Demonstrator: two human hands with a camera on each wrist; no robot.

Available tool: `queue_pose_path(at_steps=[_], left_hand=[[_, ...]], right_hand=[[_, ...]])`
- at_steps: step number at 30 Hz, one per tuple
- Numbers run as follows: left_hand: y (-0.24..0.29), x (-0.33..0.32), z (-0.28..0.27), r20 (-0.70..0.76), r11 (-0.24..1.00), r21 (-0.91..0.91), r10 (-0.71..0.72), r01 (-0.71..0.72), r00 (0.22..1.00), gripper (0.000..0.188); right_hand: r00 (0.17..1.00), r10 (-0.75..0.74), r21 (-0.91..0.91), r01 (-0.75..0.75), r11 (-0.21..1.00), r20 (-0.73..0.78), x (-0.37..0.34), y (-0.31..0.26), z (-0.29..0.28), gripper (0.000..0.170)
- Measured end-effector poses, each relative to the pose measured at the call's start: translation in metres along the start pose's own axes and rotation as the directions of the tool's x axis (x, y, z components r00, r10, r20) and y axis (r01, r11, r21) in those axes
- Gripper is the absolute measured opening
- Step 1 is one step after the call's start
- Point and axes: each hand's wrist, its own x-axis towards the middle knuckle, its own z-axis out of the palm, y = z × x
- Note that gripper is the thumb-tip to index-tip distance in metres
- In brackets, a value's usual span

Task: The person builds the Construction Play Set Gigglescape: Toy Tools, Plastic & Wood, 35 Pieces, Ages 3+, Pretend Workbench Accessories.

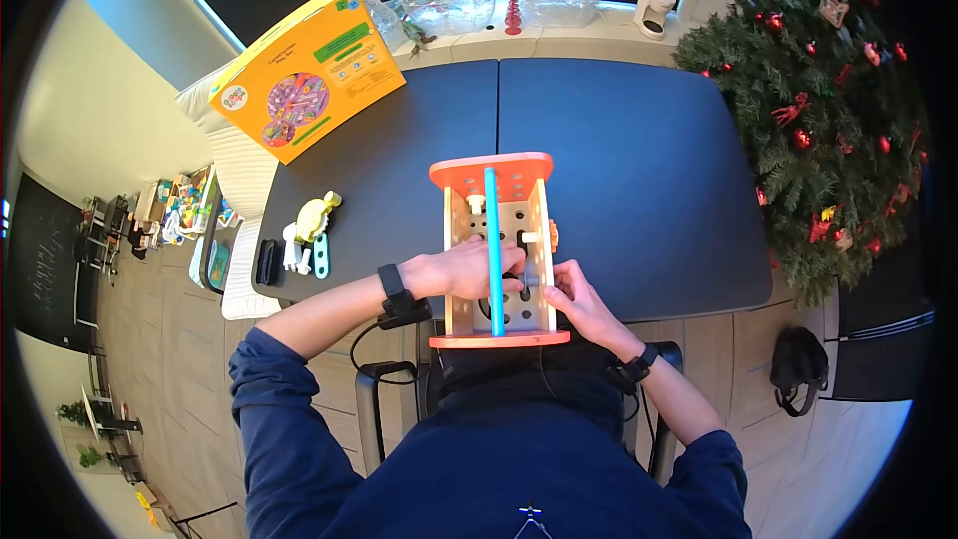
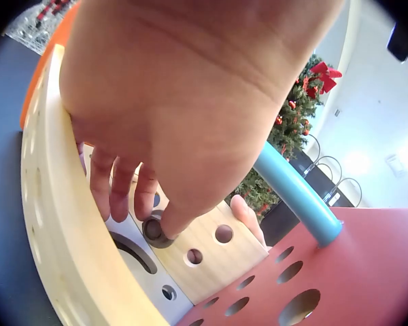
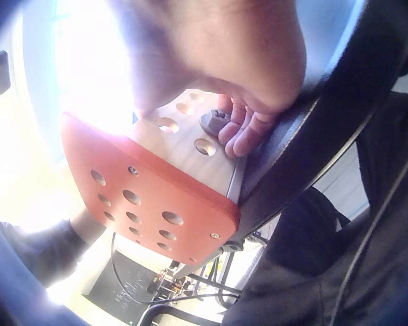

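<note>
A wooden toy toolbox with orange end panels (image 1: 489, 170) and a blue rod handle (image 1: 494, 269) sits at the table's near edge. My left hand (image 1: 471, 269) reaches inside it, under the handle. There its thumb and fingers pinch a round grey nut (image 2: 149, 233) against the inner side wall. Outside that same wall, my right hand (image 1: 587, 305) holds a grey bolt head (image 3: 216, 121) with a cross-shaped recess, fingers curled around it. Further along the wall, a cream bolt (image 1: 532, 237) passes through to an orange piece (image 1: 554, 235) outside. A cream peg (image 1: 476, 204) shows on the opposite wall.
Left on the dark table (image 1: 619, 150) lie a yellow-green toy piece (image 1: 315, 215), a teal strip with holes (image 1: 320, 256), white pieces (image 1: 292, 248) and a black case (image 1: 267, 262). A yellow box (image 1: 329, 90) stands behind them. A decorated tree (image 1: 798, 110) borders the right side.
</note>
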Motion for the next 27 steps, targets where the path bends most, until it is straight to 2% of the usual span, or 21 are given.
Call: queue_pose_path(at_steps=[1, 7, 10, 13, 19, 22, 27], left_hand=[[0.007, -0.002, -0.007, 0.023, 0.999, -0.001, -0.048, 0.048, 0.999, 0.033], [-0.019, 0.007, 0.019, -0.012, 0.999, 0.029, 0.039, -0.039, 0.999, 0.033], [-0.021, 0.010, 0.019, 0.042, 0.997, 0.058, 0.043, -0.045, 0.998, 0.032], [0.003, 0.002, -0.006, 0.110, 0.997, -0.042, -0.053, 0.058, 0.993, 0.031], [-0.009, 0.004, 0.008, 0.022, 0.996, -0.078, -0.045, 0.047, 0.999, 0.033], [-0.016, 0.008, 0.012, 0.077, 1.000, 0.008, -0.007, 0.006, 0.997, 0.034], [0.000, 0.003, -0.006, 0.091, 0.991, -0.108, -0.074, 0.084, 0.993, 0.031]], right_hand=[[1.000, -0.002, 0.004, 0.002, 1.000, 0.003, 0.000, 0.001, 0.000, 0.057], [1.000, -0.008, 0.012, 0.008, 1.000, 0.008, 0.000, -0.001, 0.001, 0.057], [1.000, -0.001, 0.009, 0.001, 1.000, 0.010, 0.000, 0.002, 0.000, 0.056], [1.000, -0.006, 0.030, 0.005, 1.000, 0.012, 0.001, 0.000, 0.001, 0.057], [1.000, 0.009, 0.013, -0.009, 1.000, 0.018, 0.000, 0.000, 0.000, 0.057], [0.998, 0.045, 0.017, -0.046, 0.999, 0.049, -0.001, -0.004, -0.001, 0.044], [0.998, 0.034, 0.023, -0.035, 0.999, 0.049, 0.000, -0.003, -0.002, 0.044]])
